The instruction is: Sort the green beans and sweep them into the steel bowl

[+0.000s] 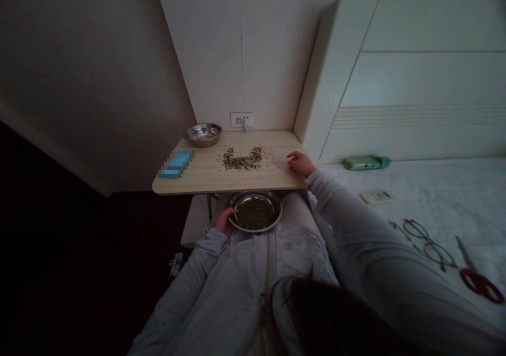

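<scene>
My left hand (224,222) grips the left rim of a metal bowl (255,228) on my lap, just below the table's front edge. Small dark green beans (255,213) cover the bowl's bottom. More loose beans (241,162) lie in a curved patch on the light wooden table (190,186). Over the table's right end is my right hand (300,164), its fingers bent and partly apart, to the right of the scattered beans. Whether it holds something small cannot be made out.
At the table's back left stands a second metal bowl (203,135). A blue pixelated object (176,164) lies at its left edge. On the white bed to the right are a green bottle (366,162), a pale flat object (377,196), glasses (429,243) and red-handled scissors (480,285).
</scene>
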`<state>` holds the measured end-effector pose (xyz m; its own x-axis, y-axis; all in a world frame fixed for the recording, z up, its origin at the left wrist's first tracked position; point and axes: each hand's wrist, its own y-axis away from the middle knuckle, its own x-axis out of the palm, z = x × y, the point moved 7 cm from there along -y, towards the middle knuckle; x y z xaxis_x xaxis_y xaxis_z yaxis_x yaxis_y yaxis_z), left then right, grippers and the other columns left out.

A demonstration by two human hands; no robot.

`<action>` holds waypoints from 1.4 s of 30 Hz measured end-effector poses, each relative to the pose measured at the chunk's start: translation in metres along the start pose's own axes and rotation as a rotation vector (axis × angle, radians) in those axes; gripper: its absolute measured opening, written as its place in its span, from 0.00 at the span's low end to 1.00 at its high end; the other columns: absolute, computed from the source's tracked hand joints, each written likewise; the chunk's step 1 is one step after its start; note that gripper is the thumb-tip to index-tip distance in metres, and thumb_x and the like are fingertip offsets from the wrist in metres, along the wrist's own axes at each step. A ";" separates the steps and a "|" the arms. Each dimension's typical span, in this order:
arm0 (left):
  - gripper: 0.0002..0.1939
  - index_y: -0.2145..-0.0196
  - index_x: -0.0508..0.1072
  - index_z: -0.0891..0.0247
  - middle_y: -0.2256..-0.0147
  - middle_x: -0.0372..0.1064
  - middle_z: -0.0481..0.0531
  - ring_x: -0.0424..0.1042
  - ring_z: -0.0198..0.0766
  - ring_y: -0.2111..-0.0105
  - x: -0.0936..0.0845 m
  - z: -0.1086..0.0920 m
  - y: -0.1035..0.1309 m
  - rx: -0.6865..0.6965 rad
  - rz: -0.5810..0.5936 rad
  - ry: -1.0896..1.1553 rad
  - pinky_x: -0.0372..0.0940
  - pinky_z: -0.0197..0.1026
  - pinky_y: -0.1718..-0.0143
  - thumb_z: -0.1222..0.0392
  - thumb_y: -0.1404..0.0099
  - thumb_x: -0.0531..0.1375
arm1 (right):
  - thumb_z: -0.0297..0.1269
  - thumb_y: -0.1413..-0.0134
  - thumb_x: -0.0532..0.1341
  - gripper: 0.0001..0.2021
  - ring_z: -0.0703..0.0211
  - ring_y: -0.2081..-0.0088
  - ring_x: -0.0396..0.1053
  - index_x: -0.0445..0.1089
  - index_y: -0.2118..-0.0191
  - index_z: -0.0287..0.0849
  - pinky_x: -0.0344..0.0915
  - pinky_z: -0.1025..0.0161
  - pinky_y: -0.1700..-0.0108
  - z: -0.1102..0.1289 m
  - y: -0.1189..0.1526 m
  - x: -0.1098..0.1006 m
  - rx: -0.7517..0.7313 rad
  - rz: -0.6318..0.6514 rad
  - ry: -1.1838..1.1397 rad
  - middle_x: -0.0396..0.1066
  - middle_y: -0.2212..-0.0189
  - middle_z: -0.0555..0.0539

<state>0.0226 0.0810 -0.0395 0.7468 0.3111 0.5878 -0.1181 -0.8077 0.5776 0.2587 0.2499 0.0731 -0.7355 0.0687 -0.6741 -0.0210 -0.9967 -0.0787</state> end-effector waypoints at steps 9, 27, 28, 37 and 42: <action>0.11 0.74 0.69 0.71 0.83 0.69 0.53 0.69 0.41 0.72 0.003 0.000 0.001 0.004 0.037 -0.013 0.64 0.41 0.71 0.68 0.54 0.50 | 0.32 0.59 0.52 0.14 0.71 0.78 0.62 0.60 0.61 0.39 0.58 0.70 0.72 0.028 0.005 -0.028 -0.216 -0.059 0.058 0.65 0.74 0.50; 0.14 0.69 0.69 0.71 0.81 0.69 0.53 0.69 0.42 0.73 0.001 0.001 -0.001 -0.012 0.021 0.030 0.64 0.42 0.71 0.69 0.55 0.50 | 0.31 0.53 0.46 0.13 0.59 0.62 0.61 0.63 0.62 0.42 0.52 0.61 0.59 0.039 0.030 -0.002 -0.494 -0.047 0.701 0.65 0.63 0.44; 0.14 0.69 0.69 0.71 0.82 0.69 0.53 0.69 0.42 0.73 0.000 0.001 -0.002 -0.007 0.014 0.028 0.64 0.41 0.71 0.69 0.55 0.50 | 0.32 0.52 0.45 0.14 0.59 0.63 0.61 0.63 0.62 0.42 0.52 0.61 0.60 0.039 0.023 -0.003 -0.457 -0.075 0.688 0.65 0.63 0.44; 0.15 0.68 0.69 0.71 0.80 0.70 0.53 0.69 0.43 0.70 0.003 0.001 0.002 -0.017 0.023 0.019 0.63 0.42 0.69 0.69 0.54 0.50 | 0.33 0.53 0.45 0.14 0.61 0.65 0.62 0.61 0.61 0.40 0.55 0.63 0.62 0.055 0.026 -0.004 -0.492 -0.203 0.505 0.65 0.64 0.45; 0.15 0.67 0.69 0.72 0.80 0.70 0.53 0.69 0.42 0.71 0.004 0.001 0.001 -0.010 0.034 0.029 0.64 0.42 0.69 0.69 0.54 0.50 | 0.32 0.53 0.46 0.14 0.60 0.65 0.62 0.62 0.61 0.41 0.54 0.63 0.61 0.054 0.027 0.005 -0.482 -0.175 0.530 0.65 0.64 0.45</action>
<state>0.0262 0.0808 -0.0375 0.7228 0.2980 0.6235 -0.1501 -0.8130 0.5626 0.2174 0.2213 0.1073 -0.3202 0.3581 -0.8771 0.2817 -0.8479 -0.4491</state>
